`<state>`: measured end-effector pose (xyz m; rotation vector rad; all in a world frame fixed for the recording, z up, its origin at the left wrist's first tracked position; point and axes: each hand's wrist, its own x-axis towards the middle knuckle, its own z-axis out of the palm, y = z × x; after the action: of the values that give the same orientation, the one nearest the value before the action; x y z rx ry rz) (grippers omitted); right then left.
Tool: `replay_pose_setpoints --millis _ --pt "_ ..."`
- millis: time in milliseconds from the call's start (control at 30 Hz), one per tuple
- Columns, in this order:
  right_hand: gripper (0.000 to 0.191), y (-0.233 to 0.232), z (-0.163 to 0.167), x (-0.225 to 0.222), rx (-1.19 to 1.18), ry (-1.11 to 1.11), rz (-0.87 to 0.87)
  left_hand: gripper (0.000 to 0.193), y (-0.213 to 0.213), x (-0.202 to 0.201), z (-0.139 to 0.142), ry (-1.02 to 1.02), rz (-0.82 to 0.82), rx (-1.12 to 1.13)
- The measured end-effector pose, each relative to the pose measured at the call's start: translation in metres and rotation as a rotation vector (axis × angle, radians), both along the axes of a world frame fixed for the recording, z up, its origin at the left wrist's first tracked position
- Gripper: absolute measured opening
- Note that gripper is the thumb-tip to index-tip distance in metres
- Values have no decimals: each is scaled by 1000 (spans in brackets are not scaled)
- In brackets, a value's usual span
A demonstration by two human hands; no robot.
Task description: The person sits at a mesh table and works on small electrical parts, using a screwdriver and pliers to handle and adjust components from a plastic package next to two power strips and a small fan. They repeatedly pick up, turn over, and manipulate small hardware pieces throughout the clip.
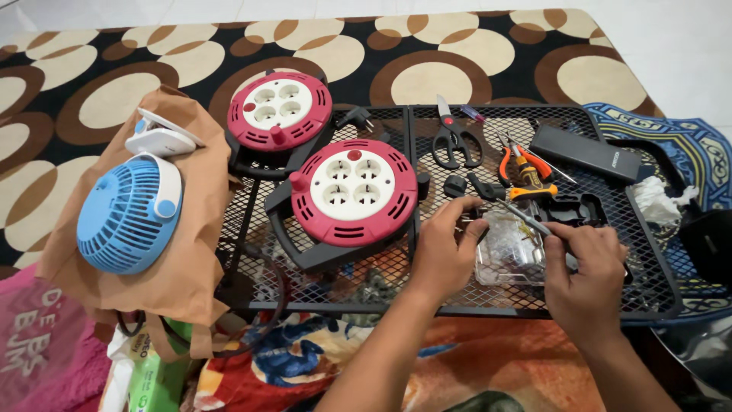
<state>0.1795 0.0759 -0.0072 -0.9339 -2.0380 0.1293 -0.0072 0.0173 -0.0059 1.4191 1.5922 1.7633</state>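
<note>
Lower right of frame: right hand pinching thin, stiff screwdriver near its handle. Left hand fingers curled on 1 small, light black part. Below, clear plastic tray.

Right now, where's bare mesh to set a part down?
Bare mesh right of the right hand, below the black box. Small patch between near reel and scissors. Crowded around the clear tray and pliers.

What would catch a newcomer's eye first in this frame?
Two red-and-white cable reels sit left of centre on the black mesh table. At far left a blue fan lies on a brown paper bag. Near the front edge, the left hand and right hand work over a clear tray.
</note>
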Motion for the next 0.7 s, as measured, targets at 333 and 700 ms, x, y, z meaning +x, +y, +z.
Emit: replay_pose_setpoints --millis 333,700 --pt "8 3 -8 5 22 -9 7 28 0 2 -3 -12 1 -52" --pt "10 1 -2 10 28 7 20 21 3 3 -1 -74 -38 18"
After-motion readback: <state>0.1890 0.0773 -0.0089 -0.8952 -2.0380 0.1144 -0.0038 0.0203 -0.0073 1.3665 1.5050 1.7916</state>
